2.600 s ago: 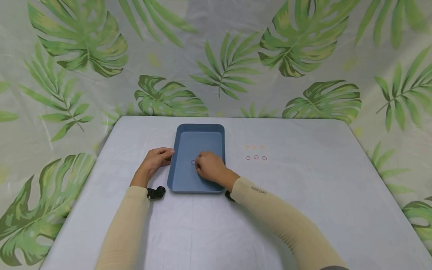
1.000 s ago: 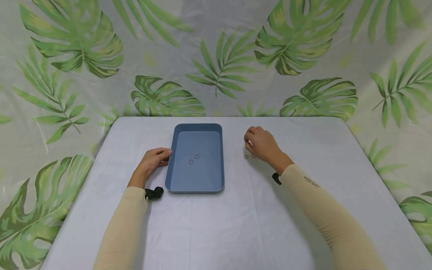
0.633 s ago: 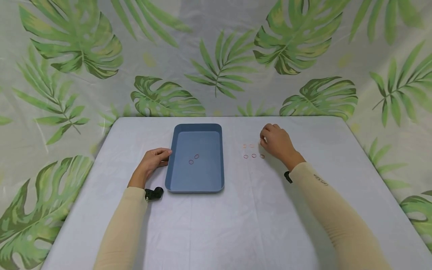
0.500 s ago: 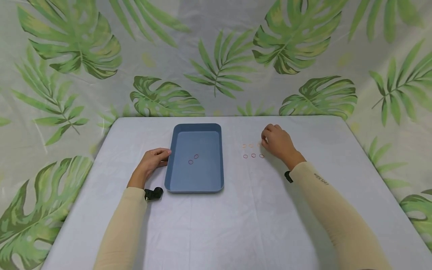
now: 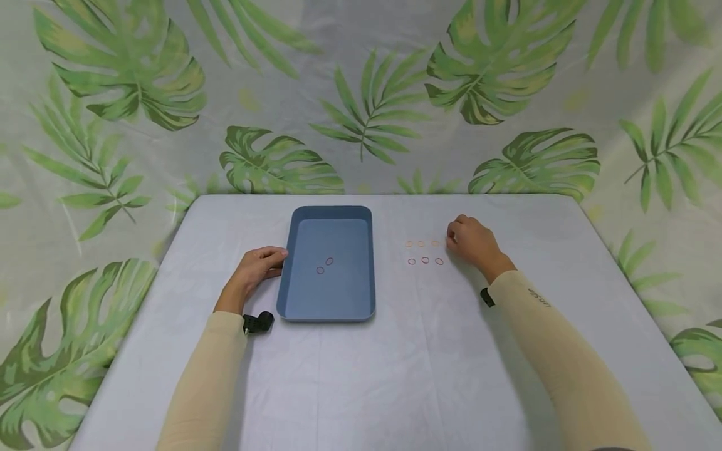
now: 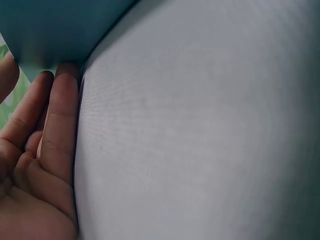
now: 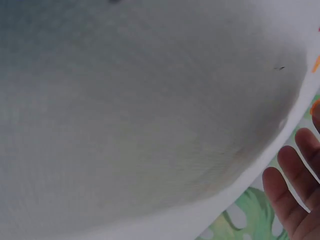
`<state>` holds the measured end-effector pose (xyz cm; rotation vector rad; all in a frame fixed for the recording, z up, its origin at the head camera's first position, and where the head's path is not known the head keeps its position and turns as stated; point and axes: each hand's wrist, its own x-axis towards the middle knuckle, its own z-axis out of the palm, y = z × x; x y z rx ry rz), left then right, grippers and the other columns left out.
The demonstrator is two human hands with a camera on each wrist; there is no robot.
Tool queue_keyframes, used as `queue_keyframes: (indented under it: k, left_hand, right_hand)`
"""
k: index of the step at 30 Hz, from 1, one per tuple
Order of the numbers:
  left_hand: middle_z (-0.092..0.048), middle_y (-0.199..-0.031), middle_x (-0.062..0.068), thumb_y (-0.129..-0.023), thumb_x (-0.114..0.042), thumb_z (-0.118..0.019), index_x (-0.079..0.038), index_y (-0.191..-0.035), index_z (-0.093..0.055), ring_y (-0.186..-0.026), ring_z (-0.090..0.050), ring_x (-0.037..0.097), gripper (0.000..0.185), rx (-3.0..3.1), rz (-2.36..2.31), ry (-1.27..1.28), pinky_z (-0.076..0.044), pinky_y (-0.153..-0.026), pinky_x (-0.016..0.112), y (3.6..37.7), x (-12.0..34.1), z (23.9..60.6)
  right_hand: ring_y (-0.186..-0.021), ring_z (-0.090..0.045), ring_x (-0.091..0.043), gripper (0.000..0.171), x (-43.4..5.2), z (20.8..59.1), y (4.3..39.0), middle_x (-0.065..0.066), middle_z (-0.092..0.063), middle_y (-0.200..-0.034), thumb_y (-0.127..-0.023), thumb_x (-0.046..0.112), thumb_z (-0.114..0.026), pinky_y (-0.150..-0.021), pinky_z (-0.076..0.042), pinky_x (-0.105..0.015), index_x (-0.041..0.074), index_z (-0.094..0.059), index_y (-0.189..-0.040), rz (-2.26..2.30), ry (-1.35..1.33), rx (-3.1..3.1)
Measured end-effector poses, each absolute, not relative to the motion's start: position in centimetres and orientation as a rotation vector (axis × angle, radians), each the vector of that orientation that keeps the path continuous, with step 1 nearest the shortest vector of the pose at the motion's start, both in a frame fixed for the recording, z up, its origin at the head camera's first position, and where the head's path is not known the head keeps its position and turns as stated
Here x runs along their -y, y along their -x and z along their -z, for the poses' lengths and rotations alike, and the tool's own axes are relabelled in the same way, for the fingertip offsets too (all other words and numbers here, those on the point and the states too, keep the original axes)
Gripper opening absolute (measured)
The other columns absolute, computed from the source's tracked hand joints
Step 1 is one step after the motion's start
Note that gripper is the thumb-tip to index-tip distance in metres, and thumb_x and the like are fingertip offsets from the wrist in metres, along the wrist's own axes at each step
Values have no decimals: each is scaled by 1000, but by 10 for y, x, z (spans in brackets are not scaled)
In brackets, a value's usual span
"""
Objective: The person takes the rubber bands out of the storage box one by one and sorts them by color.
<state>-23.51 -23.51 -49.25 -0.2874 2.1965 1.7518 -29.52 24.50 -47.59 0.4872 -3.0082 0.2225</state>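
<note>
Leaf-printed cloth (image 5: pixel 361 94) hangs behind and around a pale grey table (image 5: pixel 395 376) that fills the lower half of the head view. On the table, left of its middle and closer to the far edge than the near one, sits a blue tray (image 5: pixel 299 294) with its long sides running away from the person. The left hand (image 5: pixel 256 268) rests on the table against the tray's left wall, fingers straight and close together, their tips touching the blue edge in the left wrist view (image 6: pixel 60 115). The right hand (image 5: pixel 472 243) lies right of the tray, fingers loosely curled; whether they pinch anything cannot be told. Just beside its fingertips, six small rubber bands (image 5: pixel 425 252) lie in two rows of three on the bare table, orange ones farther, red ones nearer. Two more red bands (image 5: pixel 324 265) lie inside the tray near its middle.
</note>
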Motion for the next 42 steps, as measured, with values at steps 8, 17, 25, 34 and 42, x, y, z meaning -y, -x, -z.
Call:
queue_keyframes:
  k: [8, 17, 25, 34, 42]
  left_hand:
    - [-62, -126, 10, -99, -31, -62, 1, -136, -56, -98, -61, 1, 50, -2196, -1763, 290, -57, -87, 18, 235, 235, 493]
    - [-64, -119, 4, -98, -32, -63, 1, -135, -57, -96, -61, 0, 50, -2204, -1762, 300, -56, -84, 16, 235, 235, 492]
    - [-57, -136, 17, -99, -33, -62, 1, -138, -54, -99, -60, 1, 52, -2194, -1756, 291, -56, -88, 17, 234, 235, 492]
    - [-63, -122, 5, -98, -32, -63, 1, -136, -57, -98, -61, 1, 50, -2200, -1763, 303, -57, -87, 18, 236, 234, 494]
    - [-61, -129, 12, -99, -31, -62, 2, -136, -56, -98, -61, 0, 50, -2200, -1759, 289, -56, -87, 16, 236, 235, 493]
  right_hand:
    - [-93, -60, -34, 15, -248, 478, 294, -17, -62, -104, -93, 13, -57, -77, -54, -50, 2, -67, -93, -203, -494, 3032]
    - [-90, -59, -32, 15, -249, 479, 296, -16, -62, -102, -93, 13, -58, -77, -55, -48, 2, -68, -94, -177, -483, 3047]
    - [-86, -59, -31, 14, -248, 480, 297, -16, -62, -101, -93, 13, -58, -75, -54, -47, 3, -68, -93, -165, -475, 3070]
    - [-88, -58, -32, 13, -246, 477, 295, -16, -61, -102, -94, 13, -58, -75, -54, -48, 3, -67, -92, -149, -450, 3092]
    - [-88, -56, -32, 13, -244, 477, 295, -16, -60, -100, -94, 12, -57, -75, -54, -47, 2, -66, -91, -150, -435, 3109]
